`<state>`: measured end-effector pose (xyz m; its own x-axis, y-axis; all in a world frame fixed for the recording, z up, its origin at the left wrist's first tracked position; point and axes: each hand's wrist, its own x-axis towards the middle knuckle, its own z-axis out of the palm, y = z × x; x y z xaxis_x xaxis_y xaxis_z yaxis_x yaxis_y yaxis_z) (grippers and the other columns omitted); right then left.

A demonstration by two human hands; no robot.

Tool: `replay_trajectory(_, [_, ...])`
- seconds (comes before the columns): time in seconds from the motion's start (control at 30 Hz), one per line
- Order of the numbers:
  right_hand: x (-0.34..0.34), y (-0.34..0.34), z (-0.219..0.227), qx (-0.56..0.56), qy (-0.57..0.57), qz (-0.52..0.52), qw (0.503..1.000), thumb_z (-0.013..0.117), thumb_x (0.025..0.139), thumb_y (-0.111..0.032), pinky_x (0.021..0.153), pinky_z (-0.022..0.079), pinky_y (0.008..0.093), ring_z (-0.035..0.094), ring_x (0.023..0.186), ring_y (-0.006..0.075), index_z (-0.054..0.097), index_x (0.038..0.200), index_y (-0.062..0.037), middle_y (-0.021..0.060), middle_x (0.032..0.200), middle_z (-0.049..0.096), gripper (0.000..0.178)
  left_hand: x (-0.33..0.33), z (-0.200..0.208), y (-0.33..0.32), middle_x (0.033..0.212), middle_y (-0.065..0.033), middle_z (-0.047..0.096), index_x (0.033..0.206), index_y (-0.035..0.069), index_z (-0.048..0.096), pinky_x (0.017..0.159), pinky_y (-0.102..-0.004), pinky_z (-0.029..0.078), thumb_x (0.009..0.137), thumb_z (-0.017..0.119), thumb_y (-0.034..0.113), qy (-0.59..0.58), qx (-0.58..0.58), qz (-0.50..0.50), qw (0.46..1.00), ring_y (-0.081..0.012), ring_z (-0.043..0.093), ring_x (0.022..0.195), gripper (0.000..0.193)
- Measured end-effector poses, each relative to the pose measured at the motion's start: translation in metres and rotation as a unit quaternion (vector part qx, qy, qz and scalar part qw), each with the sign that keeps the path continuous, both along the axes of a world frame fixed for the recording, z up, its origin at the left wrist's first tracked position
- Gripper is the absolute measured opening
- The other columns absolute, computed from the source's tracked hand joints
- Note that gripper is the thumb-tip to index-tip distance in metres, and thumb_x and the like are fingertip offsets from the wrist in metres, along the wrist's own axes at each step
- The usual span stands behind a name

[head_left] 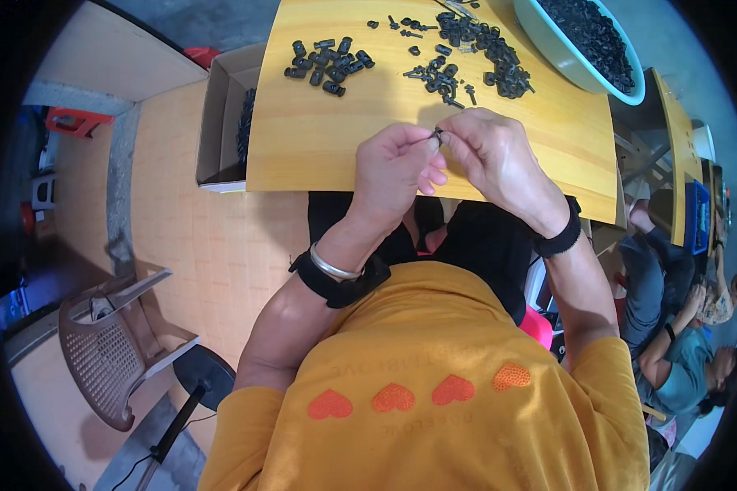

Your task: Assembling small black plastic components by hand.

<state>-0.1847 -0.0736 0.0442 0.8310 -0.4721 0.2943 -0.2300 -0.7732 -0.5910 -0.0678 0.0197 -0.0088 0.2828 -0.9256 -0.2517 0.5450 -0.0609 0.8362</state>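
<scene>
Over the near edge of the yellow wooden table (303, 147), my left hand (395, 172) and my right hand (495, 155) meet fingertip to fingertip. Both pinch one small black part (439, 136), mostly covered by the fingers, so its exact shape cannot be made out. Beyond my left hand lies a group of short black cylindrical pieces (327, 61). Past my right hand is a looser heap of small black ring-like and stemmed parts (446, 78), with more black parts (508, 69) beside it.
A pale green basin (626, 92) full of black parts stands at the table's far right. An open cardboard box (213, 139) adjoins the left edge. A brown chair (98, 360) is on the floor at left. Another person (684, 360) sits at the right, by another table.
</scene>
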Motion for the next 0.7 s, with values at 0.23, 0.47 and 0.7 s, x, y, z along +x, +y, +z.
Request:
replay_trajectory(0.23, [-0.002,0.005,0.008,-0.024,0.035,0.009,0.999,0.065,0.067,-0.008,0.065,0.046,0.0414,0.055,0.073,0.0356,0.055,0.078,0.0020,0.0175,0.076,0.056,0.018,0.000,-0.002,-0.004,0.074,-0.0071,0.061,0.091,-0.002,0.058,0.049,-0.0191,0.048,0.084,0.057,0.007,-0.003,0.012,0.010,1.000,-0.0102,0.059,0.056,0.012])
replay_trajectory(0.47, [-0.003,0.008,-0.005,-0.108,0.067,-0.026,0.992,0.068,0.067,-0.014,0.066,0.047,0.0403,0.055,0.077,0.0339,0.055,0.083,0.0001,0.0143,0.080,0.058,0.025,0.002,0.003,-0.004,0.073,-0.0071,0.062,0.089,-0.002,0.060,0.052,-0.0192,0.051,0.084,0.058,0.008,0.014,0.043,-0.002,0.999,-0.0102,0.060,0.058,0.011])
replay_trajectory(0.7, [-0.003,0.010,-0.005,-0.124,0.094,-0.022,0.988,0.066,0.070,-0.015,0.064,0.048,0.0400,0.056,0.076,0.0335,0.056,0.084,0.0001,0.0157,0.079,0.058,0.023,0.002,0.002,-0.002,0.073,-0.0092,0.062,0.090,-0.003,0.059,0.053,-0.0200,0.052,0.085,0.057,0.008,0.008,0.040,-0.007,0.999,-0.0115,0.060,0.058,0.013])
